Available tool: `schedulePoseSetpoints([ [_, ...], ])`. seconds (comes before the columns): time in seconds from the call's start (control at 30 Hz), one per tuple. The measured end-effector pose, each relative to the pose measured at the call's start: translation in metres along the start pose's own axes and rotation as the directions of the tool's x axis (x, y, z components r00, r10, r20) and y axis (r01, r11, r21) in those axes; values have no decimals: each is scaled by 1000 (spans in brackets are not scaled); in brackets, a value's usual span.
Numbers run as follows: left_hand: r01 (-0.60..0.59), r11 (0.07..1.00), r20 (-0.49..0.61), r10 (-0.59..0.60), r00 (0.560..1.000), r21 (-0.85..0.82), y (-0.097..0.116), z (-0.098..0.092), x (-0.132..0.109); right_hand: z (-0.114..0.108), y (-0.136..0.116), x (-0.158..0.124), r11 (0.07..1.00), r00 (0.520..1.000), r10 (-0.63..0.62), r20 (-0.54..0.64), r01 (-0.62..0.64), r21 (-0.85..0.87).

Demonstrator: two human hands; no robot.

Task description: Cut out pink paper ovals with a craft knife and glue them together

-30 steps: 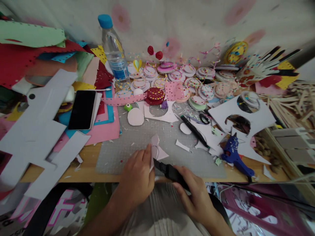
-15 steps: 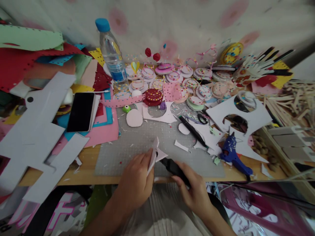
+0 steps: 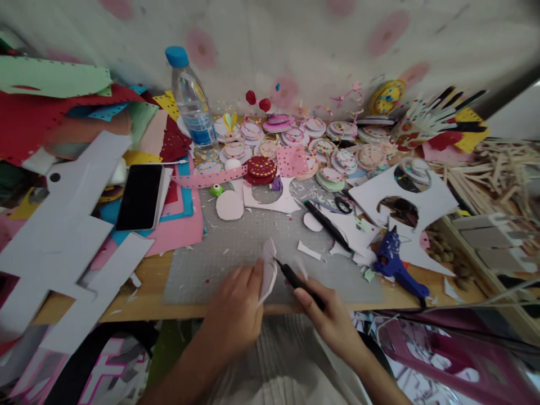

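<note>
My left hand (image 3: 236,301) is closed around a small piece of white foam board (image 3: 269,270), held upright just above the front of the grey cutting mat (image 3: 189,281). My right hand (image 3: 327,315) grips a black-handled craft knife (image 3: 301,287); its thin tip points left and meets or nearly meets the board's right edge. A blurred white scrap (image 3: 302,267) shows just beyond my right fingers. On the mat ahead lie a rounded white cutout (image 3: 230,205), a white sheet with a round hole (image 3: 291,196) and a black marker (image 3: 327,225).
Left stand a water bottle (image 3: 194,107), a phone (image 3: 139,197), large white board shapes (image 3: 54,225) and coloured felt sheets (image 3: 25,124). Small decorated hats (image 3: 261,169) line the back. At right are a blue glue gun (image 3: 396,267), a pen cup (image 3: 409,132) and wooden sticks (image 3: 476,174).
The pointed white flap on the board's right side is gone from it, and a blurred scrap appears by my right hand. The knife tip has moved slightly up. The view has shifted a little.
</note>
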State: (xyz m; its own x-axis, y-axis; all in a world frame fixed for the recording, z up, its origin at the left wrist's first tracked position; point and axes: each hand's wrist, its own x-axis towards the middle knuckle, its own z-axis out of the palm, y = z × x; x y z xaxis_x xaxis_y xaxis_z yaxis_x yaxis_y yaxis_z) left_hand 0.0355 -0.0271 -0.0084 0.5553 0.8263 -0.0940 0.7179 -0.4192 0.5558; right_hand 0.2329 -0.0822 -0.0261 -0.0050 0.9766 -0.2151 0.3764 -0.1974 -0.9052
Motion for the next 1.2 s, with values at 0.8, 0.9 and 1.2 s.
schedulePoseSetpoints([
  [0.8, 422, 419, 296, -333, 895, -804, 8, -13, -10, -10, -9, 13, 620, 961, 14, 278, -226, 752],
  [0.9, 294, 546, 195, -234, 953, -784, 3, -10, -9, -7, -8, 15, 644, 993, 68, 96, -117, 756],
  [1.2, -272, 954, -33, 270, 962, -126, -14, -18, 3, -10, -9, 35, 669, 980, 193, -50, -95, 737],
])
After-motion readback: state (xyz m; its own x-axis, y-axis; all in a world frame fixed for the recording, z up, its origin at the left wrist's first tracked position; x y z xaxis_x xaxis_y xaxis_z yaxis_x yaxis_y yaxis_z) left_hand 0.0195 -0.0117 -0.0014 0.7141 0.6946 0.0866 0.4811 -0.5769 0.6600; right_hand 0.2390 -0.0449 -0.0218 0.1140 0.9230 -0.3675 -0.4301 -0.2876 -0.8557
